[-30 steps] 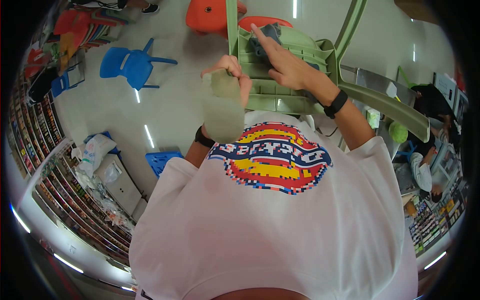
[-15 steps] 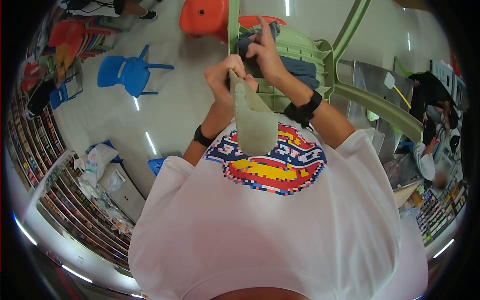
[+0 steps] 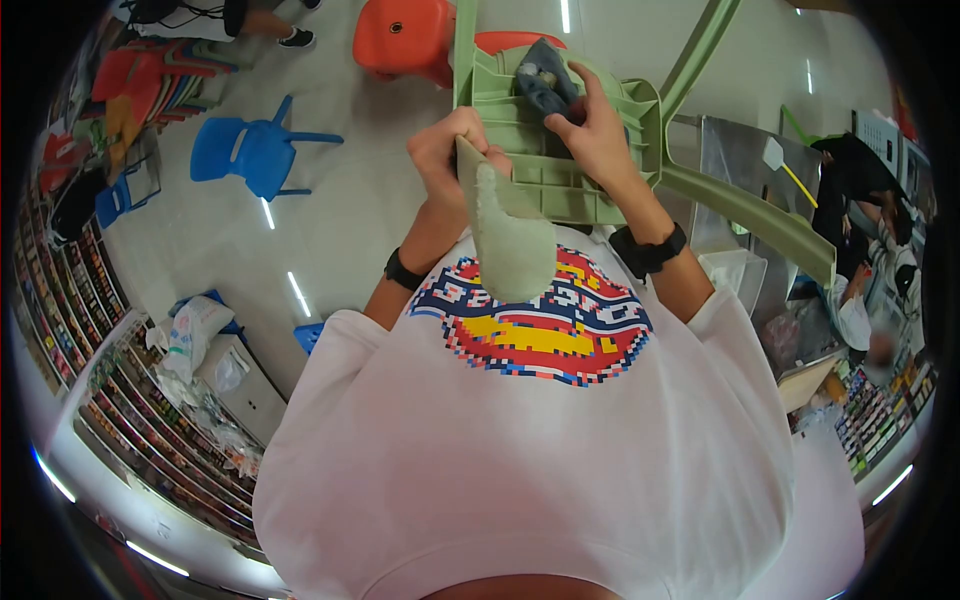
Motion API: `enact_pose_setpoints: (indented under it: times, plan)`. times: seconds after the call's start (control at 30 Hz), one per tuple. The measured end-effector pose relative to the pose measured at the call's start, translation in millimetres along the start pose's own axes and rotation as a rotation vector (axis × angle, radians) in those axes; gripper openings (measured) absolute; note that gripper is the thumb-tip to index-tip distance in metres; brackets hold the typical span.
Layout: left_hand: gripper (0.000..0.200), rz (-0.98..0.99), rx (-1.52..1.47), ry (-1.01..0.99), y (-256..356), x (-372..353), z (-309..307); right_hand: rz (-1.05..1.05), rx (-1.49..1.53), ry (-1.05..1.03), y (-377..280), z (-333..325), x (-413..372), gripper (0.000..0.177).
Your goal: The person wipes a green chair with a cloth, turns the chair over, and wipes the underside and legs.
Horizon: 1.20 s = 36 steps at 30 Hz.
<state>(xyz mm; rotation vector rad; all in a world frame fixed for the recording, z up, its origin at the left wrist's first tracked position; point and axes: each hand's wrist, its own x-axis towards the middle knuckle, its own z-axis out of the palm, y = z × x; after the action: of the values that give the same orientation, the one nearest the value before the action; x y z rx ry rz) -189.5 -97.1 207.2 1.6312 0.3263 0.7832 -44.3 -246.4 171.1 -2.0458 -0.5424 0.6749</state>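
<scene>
A light green plastic chair (image 3: pixel 503 93) is turned over in front of my chest, with its ribbed underside and legs showing. One leg points towards my shirt, and my left hand (image 3: pixel 446 152) is closed around the chair near that leg's far end. In my right hand (image 3: pixel 603 138) is a grey-blue cloth (image 3: pixel 545 82), bunched up against the ribbed underside. Thumb and forefinger lie at the cloth's edge; the other fingers are partly hidden. Pale patches show on the cloth.
A red chair (image 3: pixel 402 38) stands just beyond the green one. To the left are a blue chair (image 3: pixel 262 158) and stacked chairs (image 3: pixel 140 75). Shelves (image 3: pixel 150 430) line the lower left. People (image 3: pixel 858 210) are at the right, near a metal-looking panel (image 3: pixel 735 165).
My right hand has come down and turned, and the cloth, earlier spread across the underside, is now bunched near its far part. My left hand keeps its grip on the chair.
</scene>
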Motion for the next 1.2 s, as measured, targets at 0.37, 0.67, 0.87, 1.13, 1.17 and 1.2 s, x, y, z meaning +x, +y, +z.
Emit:
enact_pose_setpoints:
  times: [0.37, 0.67, 0.87, 1.13, 1.17, 1.2]
  plan:
    - [0.025, -0.044, -0.004, -0.138, 4.4, -3.5, -17.8, 0.268, -0.739, 0.033, 1.7, -72.3, -24.7, 0.033]
    - [0.024, 0.074, 0.004, -0.07, -7.5, 4.7, 0.0, -0.351, -0.167, -0.112, 7.1, 19.2, 4.9, 0.025]
    - [0.025, 0.08, 0.046, -0.058, -6.4, 11.9, -1.6, -0.57, -0.765, -0.11, 2.5, 27.0, -8.9, 0.034]
    - [0.024, -0.067, 0.028, -0.188, 5.4, 3.6, -17.1, -0.639, -0.881, -0.095, 8.7, 16.4, -9.6, 0.04]
    - [0.024, -0.094, 0.054, -0.173, 8.9, 2.4, -17.2, -0.655, -0.83, -0.131, 10.9, 15.4, -7.8, 0.043]
    - [0.024, -0.121, 0.081, -0.156, 10.3, 2.4, -17.2, -0.672, -0.778, -0.167, 11.4, 14.1, -6.3, 0.045]
